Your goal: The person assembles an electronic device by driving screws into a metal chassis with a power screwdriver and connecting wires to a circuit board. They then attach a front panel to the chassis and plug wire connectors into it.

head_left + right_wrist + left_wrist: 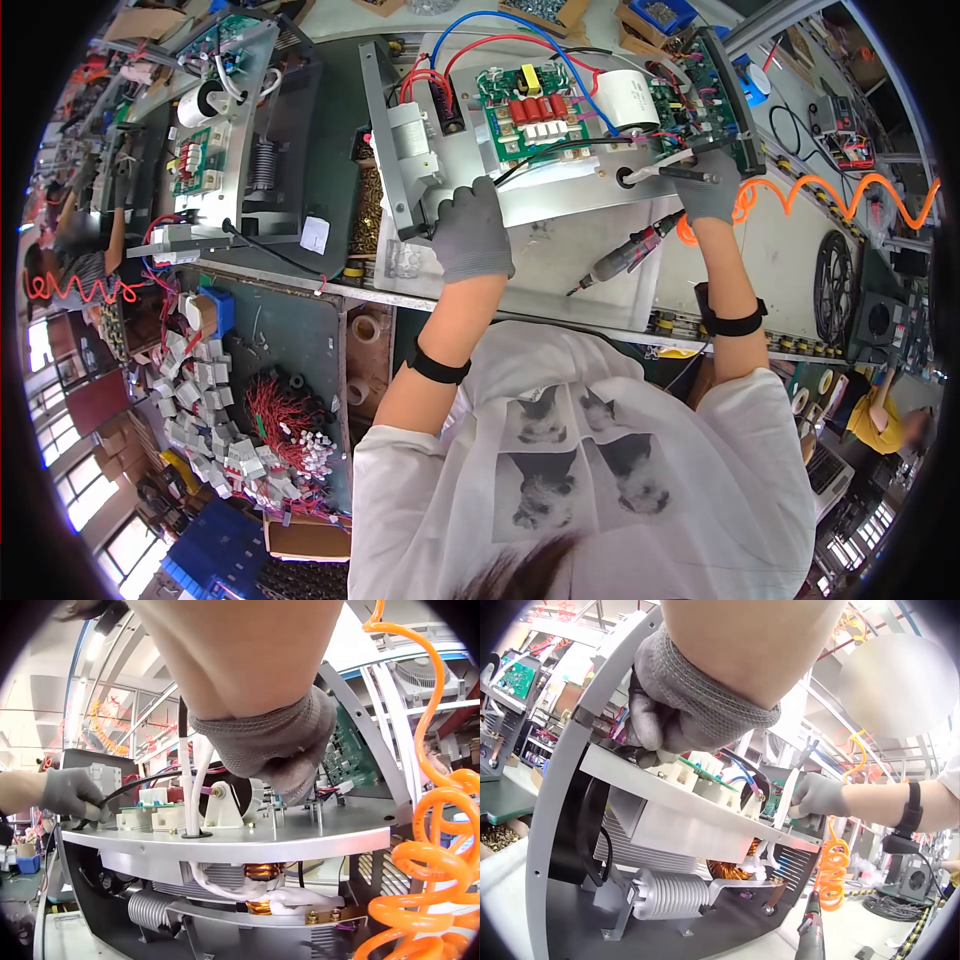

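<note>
A person in gray gloves works at a big metal machine [570, 198], which stands on the table [740, 290] in front of them. The left hand [470, 230] is at the machine's left end, by the gray side wall. Its fingers are bent in tight, and they pinch a black wire [139, 782]. The right hand [710, 190] is at the other end, next to a green board [346, 754]. Its fingers are curled too (what they hold, if anything, one cannot tell). White wires [187, 787] stick up through a hole near that hand. A fat white can [628, 100] sits on top of the machine. On the table, near the right hand, lies a power screwdriver [625, 255], and a curly orange hose [427, 870] is just beside the machine.
</note>
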Demonstrator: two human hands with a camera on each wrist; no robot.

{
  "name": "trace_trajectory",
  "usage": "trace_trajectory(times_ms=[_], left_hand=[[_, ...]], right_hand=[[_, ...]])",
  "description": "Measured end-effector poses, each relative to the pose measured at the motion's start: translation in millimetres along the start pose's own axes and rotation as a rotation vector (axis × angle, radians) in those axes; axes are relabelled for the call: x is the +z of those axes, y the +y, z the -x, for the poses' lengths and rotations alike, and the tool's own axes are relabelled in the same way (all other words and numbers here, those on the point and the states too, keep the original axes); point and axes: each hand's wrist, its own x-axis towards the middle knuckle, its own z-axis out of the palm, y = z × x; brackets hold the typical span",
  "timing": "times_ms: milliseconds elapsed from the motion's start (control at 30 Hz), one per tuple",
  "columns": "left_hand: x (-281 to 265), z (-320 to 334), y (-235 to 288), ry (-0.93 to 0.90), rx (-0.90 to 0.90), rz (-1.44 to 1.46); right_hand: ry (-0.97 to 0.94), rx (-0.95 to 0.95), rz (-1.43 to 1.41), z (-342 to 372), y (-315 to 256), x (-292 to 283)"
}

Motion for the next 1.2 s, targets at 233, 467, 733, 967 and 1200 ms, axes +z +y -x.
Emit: trace_trajectory(times_ms=[233,467,733,967,1200], left_hand=[[13.0,7.3,1.6,-0.185,-0.083,-0.168],[-20.5,20.8,9.6,0.032,0.065,-0.155],[15.6,6.0,61.9,0.074,0.511,0.688],[59.0,-41.3,113.0,-0.2,0.313,0.932],[63.4,-40.4,109.5,-0.13,0.369,0.845]], right_hand=[[-0.013,0.097,-0.016,6.0,-10.8,-12.4],[-0.034,0.059,-0.049,7.3,-4.0,-16.5],[-0.057,-0.125,-0.65,41.6,-25.0,-17.3],[0.156,-0.132,-0.736,41.6,-12.7,-16.0],[0.185,-0.097,-0.892,42.5,-15.6,-29.1]])
